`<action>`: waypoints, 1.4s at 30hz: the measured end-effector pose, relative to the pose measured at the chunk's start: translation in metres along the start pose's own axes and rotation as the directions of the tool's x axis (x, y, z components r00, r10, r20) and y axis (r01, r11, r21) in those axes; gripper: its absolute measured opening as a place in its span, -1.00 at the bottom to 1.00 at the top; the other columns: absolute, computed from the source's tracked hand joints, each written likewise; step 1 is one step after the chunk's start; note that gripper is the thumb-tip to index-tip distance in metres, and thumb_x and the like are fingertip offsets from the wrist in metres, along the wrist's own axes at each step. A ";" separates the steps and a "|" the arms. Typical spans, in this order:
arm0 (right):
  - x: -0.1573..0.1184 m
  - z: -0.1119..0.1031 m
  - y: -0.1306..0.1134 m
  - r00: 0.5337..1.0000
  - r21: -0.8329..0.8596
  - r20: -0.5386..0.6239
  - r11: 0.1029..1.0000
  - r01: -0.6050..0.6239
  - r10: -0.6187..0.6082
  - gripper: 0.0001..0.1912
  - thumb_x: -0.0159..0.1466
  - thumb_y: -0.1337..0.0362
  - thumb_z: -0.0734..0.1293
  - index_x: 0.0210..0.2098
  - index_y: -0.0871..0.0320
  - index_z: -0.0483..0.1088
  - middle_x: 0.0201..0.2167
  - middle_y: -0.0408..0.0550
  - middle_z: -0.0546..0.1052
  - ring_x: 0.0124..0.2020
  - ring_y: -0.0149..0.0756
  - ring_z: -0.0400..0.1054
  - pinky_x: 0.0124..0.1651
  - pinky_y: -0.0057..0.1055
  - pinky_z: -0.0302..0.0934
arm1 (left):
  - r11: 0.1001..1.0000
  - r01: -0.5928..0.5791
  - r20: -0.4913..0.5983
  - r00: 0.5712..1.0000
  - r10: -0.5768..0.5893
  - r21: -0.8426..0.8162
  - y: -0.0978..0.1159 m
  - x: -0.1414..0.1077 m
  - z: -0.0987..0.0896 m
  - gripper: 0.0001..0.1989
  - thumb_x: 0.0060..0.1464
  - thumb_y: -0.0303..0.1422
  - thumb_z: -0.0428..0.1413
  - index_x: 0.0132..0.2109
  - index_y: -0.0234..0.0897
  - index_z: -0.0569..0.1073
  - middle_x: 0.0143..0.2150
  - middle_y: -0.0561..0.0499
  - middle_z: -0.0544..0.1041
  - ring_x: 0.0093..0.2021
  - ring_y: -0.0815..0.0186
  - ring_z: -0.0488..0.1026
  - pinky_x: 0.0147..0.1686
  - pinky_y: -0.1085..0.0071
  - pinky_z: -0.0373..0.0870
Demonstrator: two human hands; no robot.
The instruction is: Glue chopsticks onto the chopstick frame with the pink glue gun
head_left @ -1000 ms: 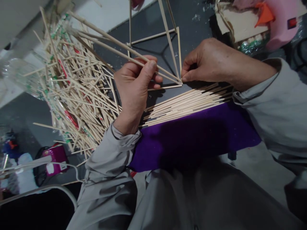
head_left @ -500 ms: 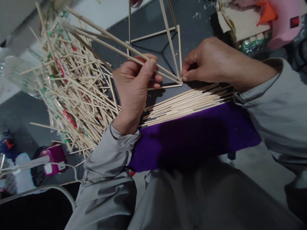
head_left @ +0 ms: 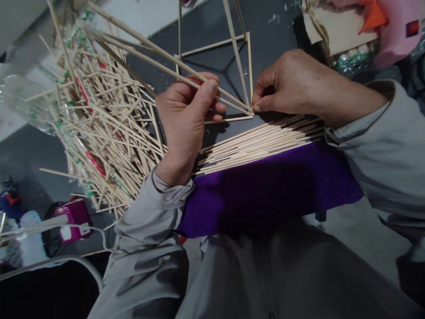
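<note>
Between the thumb and fingers of my left hand [head_left: 186,115] are thin wooden sticks [head_left: 149,43], which slant from the upper left down to a corner at the middle. That corner belongs to an open frame of joined sticks [head_left: 212,47] standing on the dark table. My right hand [head_left: 292,86] is closed, thumb and finger pinching at the same corner, where several stick ends meet. The fingertips cover part of the joint, so I cannot make out exactly what they grip. Just below both hands lies a row of loose sticks [head_left: 252,140].
A large heap of sticks [head_left: 113,124] with plastic wrappers spreads on the left. Purple cloth [head_left: 265,190] hangs at the table's near edge. At the upper right is a pink object with a red switch [head_left: 398,37]. A magenta box with cables [head_left: 75,221] sits lower left.
Almost nothing differs. Both hands keep their grip at the corner, and the whole view has shifted very slightly.
</note>
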State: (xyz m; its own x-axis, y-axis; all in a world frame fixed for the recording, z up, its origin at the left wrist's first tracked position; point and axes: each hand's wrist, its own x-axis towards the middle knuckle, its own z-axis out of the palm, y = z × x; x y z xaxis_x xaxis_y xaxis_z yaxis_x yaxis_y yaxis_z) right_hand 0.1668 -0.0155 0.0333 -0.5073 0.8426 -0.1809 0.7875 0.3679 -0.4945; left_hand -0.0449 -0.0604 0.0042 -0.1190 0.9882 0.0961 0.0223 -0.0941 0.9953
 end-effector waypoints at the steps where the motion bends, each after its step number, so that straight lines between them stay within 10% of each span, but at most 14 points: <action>1: 0.000 0.000 -0.001 1.000 0.008 -0.001 1.000 -0.005 0.005 -0.75 0.27 0.11 0.39 -0.28 0.15 0.62 -0.33 -0.01 0.66 -0.26 -0.19 0.53 -0.29 -0.35 0.33 | 1.000 0.003 0.004 1.000 -0.003 -0.004 0.000 0.000 0.000 -0.81 0.04 -0.12 0.37 -0.30 -0.04 0.56 -0.38 0.06 0.61 -0.41 0.28 0.56 -0.58 0.42 0.37; 30: -0.002 -0.005 0.011 0.994 0.240 0.106 0.970 -0.031 0.006 -0.78 0.29 0.20 0.35 -0.27 0.18 0.60 -0.47 -0.03 0.58 -0.40 -0.34 0.43 -0.30 -0.36 0.22 | 0.999 -0.049 0.026 0.998 0.049 -0.015 0.003 -0.001 0.001 -0.87 0.16 -0.26 0.31 -0.27 -0.20 0.60 -0.39 0.07 0.56 -0.48 0.44 0.50 -0.60 0.51 0.43; 42: -0.001 -0.003 0.000 0.999 0.088 0.036 0.996 0.005 -0.009 -0.85 0.22 0.27 0.39 -0.30 0.16 0.62 -0.40 -0.04 0.62 -0.38 -0.33 0.45 -0.33 -0.38 0.17 | 0.999 -0.039 0.011 0.999 0.039 -0.012 0.000 0.000 -0.001 -0.89 0.20 -0.30 0.29 -0.24 -0.26 0.59 -0.35 0.02 0.58 -0.47 0.42 0.53 -0.60 0.48 0.39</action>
State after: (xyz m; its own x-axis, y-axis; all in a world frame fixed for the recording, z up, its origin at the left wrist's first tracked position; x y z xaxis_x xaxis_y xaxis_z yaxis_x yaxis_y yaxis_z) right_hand 0.1685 -0.0152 0.0362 -0.5262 0.8248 -0.2069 0.7509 0.3366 -0.5682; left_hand -0.0456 -0.0608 0.0047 -0.1071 0.9850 0.1350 0.0155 -0.1341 0.9908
